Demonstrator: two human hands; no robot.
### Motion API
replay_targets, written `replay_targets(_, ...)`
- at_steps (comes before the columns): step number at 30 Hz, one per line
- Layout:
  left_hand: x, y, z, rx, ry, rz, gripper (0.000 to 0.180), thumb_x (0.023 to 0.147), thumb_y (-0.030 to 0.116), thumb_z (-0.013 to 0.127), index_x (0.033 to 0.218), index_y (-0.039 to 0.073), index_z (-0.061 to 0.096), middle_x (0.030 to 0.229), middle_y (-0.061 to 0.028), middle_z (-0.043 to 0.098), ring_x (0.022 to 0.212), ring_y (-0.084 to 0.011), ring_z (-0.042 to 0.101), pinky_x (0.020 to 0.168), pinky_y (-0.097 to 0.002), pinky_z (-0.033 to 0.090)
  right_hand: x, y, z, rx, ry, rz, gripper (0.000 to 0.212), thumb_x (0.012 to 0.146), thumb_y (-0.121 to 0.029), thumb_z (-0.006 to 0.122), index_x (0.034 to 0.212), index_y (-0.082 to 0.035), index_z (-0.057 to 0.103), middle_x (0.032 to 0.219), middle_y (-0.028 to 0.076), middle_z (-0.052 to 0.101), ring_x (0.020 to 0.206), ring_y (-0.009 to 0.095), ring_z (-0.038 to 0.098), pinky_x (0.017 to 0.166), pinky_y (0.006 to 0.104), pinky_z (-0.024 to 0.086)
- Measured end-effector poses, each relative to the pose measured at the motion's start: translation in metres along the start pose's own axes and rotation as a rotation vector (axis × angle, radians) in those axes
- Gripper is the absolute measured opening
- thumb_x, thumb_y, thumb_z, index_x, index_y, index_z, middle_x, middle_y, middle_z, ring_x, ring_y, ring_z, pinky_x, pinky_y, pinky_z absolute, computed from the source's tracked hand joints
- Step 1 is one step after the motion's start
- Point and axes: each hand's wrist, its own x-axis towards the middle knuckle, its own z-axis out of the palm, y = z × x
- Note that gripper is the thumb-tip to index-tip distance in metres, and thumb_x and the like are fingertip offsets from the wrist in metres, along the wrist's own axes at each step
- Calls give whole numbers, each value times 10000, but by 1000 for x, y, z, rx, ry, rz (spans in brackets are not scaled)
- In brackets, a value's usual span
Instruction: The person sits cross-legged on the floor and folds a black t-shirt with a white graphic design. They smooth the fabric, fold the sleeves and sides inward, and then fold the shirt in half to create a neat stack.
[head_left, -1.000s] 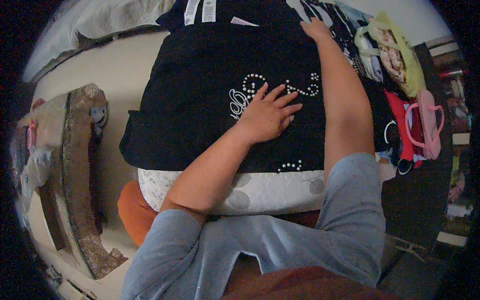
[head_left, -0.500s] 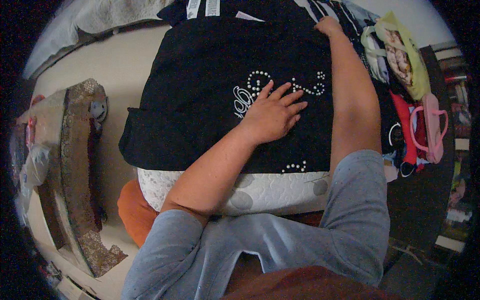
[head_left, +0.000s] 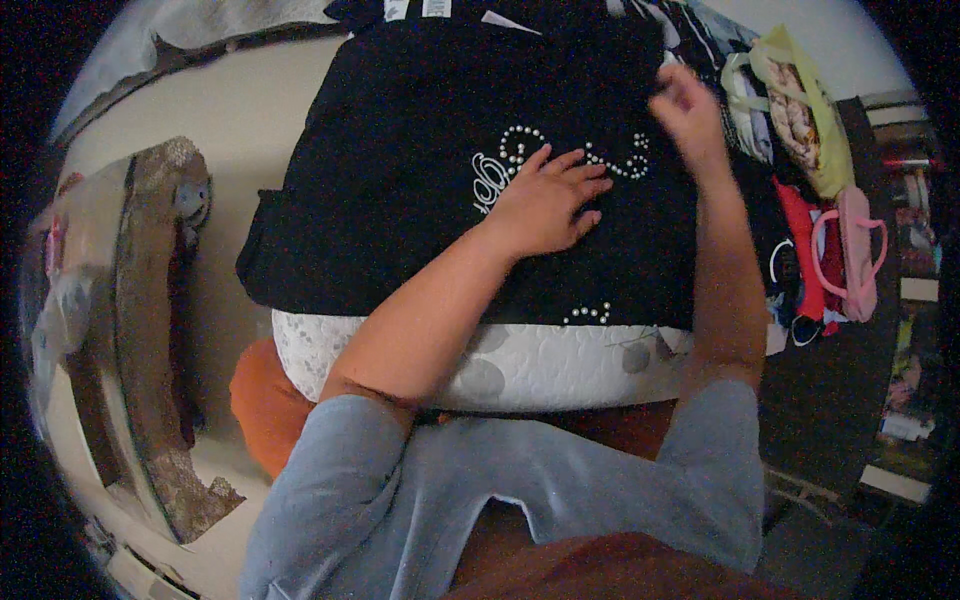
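A black garment (head_left: 400, 170) lies spread out in front of me, decorated with white pearl-like beads and pale looped embroidery. My left hand (head_left: 545, 208) rests on it, palm down with the fingers spread, over part of the beading. Along the garment's far right edge, my right hand (head_left: 692, 120) is raised with its fingers bent; motion smears them, and I cannot see anything held. Under the garment, a white quilted pad (head_left: 560, 365) with grey spots shows at the near edge.
On the right are a yellow-green bag (head_left: 815, 130), a pink strapped item (head_left: 852, 255), a red cloth (head_left: 795, 235) and other clothes. To the left stands a piece of furniture with a brown lace cover (head_left: 150, 350). Grey fabric (head_left: 210, 25) hangs at the far left.
My right hand has drawn back toward me and slightly right from the garment's far right corner. My left hand stays flat on the garment. The view has shifted a little.
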Motion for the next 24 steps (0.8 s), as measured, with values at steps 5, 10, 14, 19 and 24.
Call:
replay_targets(5,4,13,-19,-212,-53,-211,431,827,359,598,1163,91,569,1004,-173,650,894,-372,624,769,-484,499,-72,-15,49,50,-140,-131,480,718,-61,591,1196,-67,548,1096,123,628,904,199,612,807,299,478)
replay_targets(10,6,7,-23,-147,87,-197,265,806,294,603,919,58,643,891,-200,647,822,-380,616,737,-472,492,-68,-36,54,32,-114,-242,460,720,-98,615,1176,-64,576,1129,134,622,952,230,616,851,319,471)
replay_targets(14,11,14,-53,-128,-23,-298,224,811,249,588,953,98,671,895,-161,658,858,-343,623,769,-439,499,-54,-35,43,-24,-141,-259,322,739,-138,629,1042,-30,649,1046,124,650,976,261,617,887,337,464)
replay_targets(19,15,-56,-100,-69,285,-269,343,804,110,635,1147,111,619,1053,-135,657,929,-279,643,833,-349,509,-8,-3,14,276,111,72,334,786,-170,607,1089,-32,635,1004,89,647,892,191,594,808,308,452)
replay_targets(24,7,-275,-142,390,306,-119,422,752,90,632,1171,96,584,1112,-152,615,1018,-343,593,887,-397,477,39,-8,-38,816,187,76,136,799,-191,662,865,-77,626,813,33,592,778,170,576,704,325,475)
